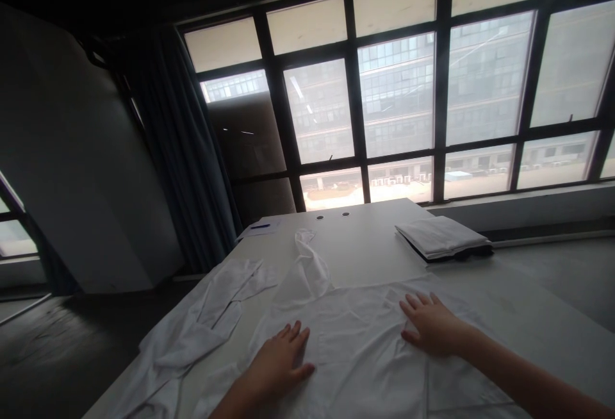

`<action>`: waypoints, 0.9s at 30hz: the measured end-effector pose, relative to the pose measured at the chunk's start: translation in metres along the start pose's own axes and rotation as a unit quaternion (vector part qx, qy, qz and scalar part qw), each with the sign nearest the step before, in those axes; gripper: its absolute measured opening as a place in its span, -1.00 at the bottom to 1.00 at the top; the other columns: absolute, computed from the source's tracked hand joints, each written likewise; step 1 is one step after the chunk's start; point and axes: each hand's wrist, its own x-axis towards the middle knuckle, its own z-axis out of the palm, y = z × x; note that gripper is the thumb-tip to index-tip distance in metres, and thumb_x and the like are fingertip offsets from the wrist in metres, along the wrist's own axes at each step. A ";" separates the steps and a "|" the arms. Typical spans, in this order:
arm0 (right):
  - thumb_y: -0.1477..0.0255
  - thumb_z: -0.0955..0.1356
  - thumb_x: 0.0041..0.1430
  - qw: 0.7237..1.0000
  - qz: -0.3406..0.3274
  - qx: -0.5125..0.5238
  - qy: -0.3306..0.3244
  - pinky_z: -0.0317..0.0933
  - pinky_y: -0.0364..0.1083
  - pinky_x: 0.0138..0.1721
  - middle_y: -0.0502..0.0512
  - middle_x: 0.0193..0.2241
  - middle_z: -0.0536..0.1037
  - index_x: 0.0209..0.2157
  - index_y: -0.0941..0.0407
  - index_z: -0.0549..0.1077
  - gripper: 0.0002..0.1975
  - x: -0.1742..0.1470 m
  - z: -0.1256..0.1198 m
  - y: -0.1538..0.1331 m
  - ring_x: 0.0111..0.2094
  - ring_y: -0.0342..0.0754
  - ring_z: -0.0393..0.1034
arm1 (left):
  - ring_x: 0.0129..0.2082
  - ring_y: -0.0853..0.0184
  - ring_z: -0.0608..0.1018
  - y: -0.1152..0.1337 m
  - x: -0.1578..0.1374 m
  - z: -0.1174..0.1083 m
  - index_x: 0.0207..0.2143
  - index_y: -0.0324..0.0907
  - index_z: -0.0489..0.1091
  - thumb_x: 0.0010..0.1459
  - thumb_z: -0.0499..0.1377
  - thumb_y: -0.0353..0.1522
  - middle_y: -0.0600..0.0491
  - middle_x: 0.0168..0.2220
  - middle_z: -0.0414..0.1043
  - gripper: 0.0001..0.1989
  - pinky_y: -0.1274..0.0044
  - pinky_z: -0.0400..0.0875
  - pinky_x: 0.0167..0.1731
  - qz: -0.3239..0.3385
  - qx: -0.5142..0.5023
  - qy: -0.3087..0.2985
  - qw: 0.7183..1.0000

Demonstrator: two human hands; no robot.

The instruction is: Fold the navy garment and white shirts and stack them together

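Note:
A white garment [355, 342], which looks like a shirt, lies spread on the white table [369, 239], with one sleeve [307, 265] stretched toward the far end. My left hand [281, 361] rests flat on its left part, fingers spread. On the right part of the cloth lies my right hand [430, 323], palm down with its fingers apart. Creases run through the fabric between the two hands. The near edge of the garment passes out of the bottom of the view.
Another crumpled white garment [202, 316] lies along the table's left edge. A folded white and black stack of cloth [442, 238] sits at the right. At the far left corner are papers with a blue pen [261, 226]. Windows [396, 95] and a dark curtain [185, 143] stand behind.

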 end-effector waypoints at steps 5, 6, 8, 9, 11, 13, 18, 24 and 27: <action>0.16 0.34 0.15 0.990 -0.095 0.065 0.083 -0.30 0.22 0.37 0.24 0.27 0.37 0.08 0.04 0.52 -0.51 0.014 -0.019 -0.056 0.36 0.31 0.02 | 0.03 0.04 0.57 -0.002 0.035 -0.056 -0.01 -0.04 0.52 0.07 0.26 0.09 -0.01 -0.01 0.60 -0.45 0.30 0.36 0.10 -0.014 -0.244 0.019 0.969; 0.19 0.35 0.15 0.983 -0.108 0.110 0.099 -0.16 0.16 0.34 0.22 0.22 0.42 0.04 0.03 0.54 -0.55 0.021 -0.017 -0.070 0.30 0.26 0.14 | -0.03 0.07 0.59 -0.001 0.046 -0.061 0.00 -0.08 0.51 0.09 0.25 0.08 -0.02 -0.04 0.60 -0.43 0.34 0.41 0.03 -0.019 -0.270 0.035 0.962; 0.27 0.37 0.12 0.968 -0.095 0.196 0.129 0.08 0.06 0.22 0.18 0.05 0.55 -0.07 0.04 0.57 -0.66 0.036 -0.009 -0.094 0.13 0.17 0.33 | -0.14 0.16 0.61 0.005 0.069 -0.064 0.10 -0.16 0.40 0.17 0.18 0.07 -0.06 -0.05 0.57 -0.38 0.42 0.47 -0.14 -0.031 -0.306 0.078 0.948; 0.31 0.35 0.13 0.961 -0.075 0.225 0.144 0.16 0.02 0.15 0.17 -0.04 0.59 -0.12 0.06 0.57 -0.71 0.044 -0.004 -0.104 0.05 0.13 0.39 | -0.20 0.20 0.61 0.009 0.080 -0.062 0.16 -0.20 0.33 0.21 0.14 0.04 -0.08 -0.05 0.55 -0.37 0.47 0.47 -0.24 -0.040 -0.324 0.101 0.940; 0.40 0.28 0.18 0.951 -0.031 0.255 0.169 0.26 -0.03 0.00 0.19 -0.16 0.60 -0.18 0.10 0.56 -0.75 0.058 0.004 -0.116 -0.08 0.08 0.45 | -0.27 0.28 0.59 0.015 0.100 -0.056 0.21 -0.24 0.21 0.28 0.08 -0.02 -0.11 -0.04 0.49 -0.38 0.54 0.44 -0.37 -0.058 -0.360 0.154 0.918; 0.48 0.21 0.20 0.944 -0.006 0.269 0.192 0.28 -0.05 -0.09 0.20 -0.22 0.60 -0.22 0.12 0.53 -0.73 0.065 0.011 -0.121 -0.18 0.05 0.46 | -0.31 0.32 0.57 0.019 0.116 -0.053 0.20 -0.26 0.18 0.32 0.07 -0.10 -0.13 -0.06 0.46 -0.45 0.57 0.42 -0.42 -0.078 -0.388 0.203 0.896; 0.55 0.25 0.13 0.926 -0.045 0.298 0.227 0.26 -0.11 -0.14 0.10 -0.30 0.56 -0.30 0.08 0.48 -0.81 0.057 0.018 -0.123 -0.25 -0.02 0.43 | -0.24 0.34 0.55 0.011 0.146 -0.065 0.18 -0.26 0.18 0.32 0.15 -0.25 -0.21 0.06 0.36 -0.53 0.56 0.43 -0.37 -0.122 -0.444 0.294 0.838; 0.59 0.27 0.10 0.912 -0.091 0.324 0.237 0.23 -0.15 -0.23 0.04 -0.35 0.54 -0.33 0.09 0.48 -0.82 0.055 0.022 -0.125 -0.33 -0.07 0.40 | -0.13 0.27 0.57 0.008 0.176 -0.072 0.14 -0.20 0.32 0.33 0.23 -0.25 -0.09 0.07 0.41 -0.60 0.39 0.53 -0.16 -0.159 -0.535 0.265 0.786; 0.57 0.27 0.10 0.906 -0.083 0.335 0.243 0.21 -0.14 -0.26 0.04 -0.40 0.55 -0.35 0.11 0.49 -0.83 0.060 0.024 -0.123 -0.36 -0.07 0.39 | -0.04 0.19 0.55 0.012 0.184 -0.065 0.11 -0.18 0.37 0.35 0.21 -0.22 -0.06 0.08 0.42 -0.64 0.26 0.53 -0.06 -0.204 -0.583 0.224 0.754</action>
